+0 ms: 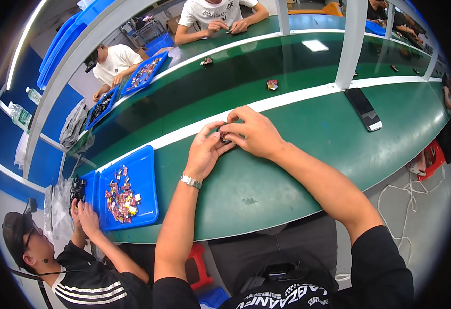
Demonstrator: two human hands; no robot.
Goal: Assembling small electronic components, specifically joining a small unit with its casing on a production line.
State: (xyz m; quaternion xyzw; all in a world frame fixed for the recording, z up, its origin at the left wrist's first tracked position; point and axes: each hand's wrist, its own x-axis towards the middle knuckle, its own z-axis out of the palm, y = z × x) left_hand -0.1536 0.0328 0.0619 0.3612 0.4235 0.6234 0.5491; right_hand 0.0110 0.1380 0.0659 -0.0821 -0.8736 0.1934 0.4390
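Over the green worktop (282, 190), my left hand (203, 154) and my right hand (256, 133) meet near the white rail. Between their fingertips they hold a small dark part (224, 138) with a bit of reddish brown on it; the fingers cover most of it. Both hands are closed on this part, thumbs and forefingers pinching close together. To the left of my left forearm stands a blue tray (152, 175) holding a heap of small reddish, yellow and white components (122, 202).
A phone-like black device (360, 105) lies right of my hands. Beyond the white rail (297, 98), small parts (272, 85) sit on the green conveyor. A grey post (352, 46) rises there. A co-worker (91, 262) sits close on my left, and others sit across.
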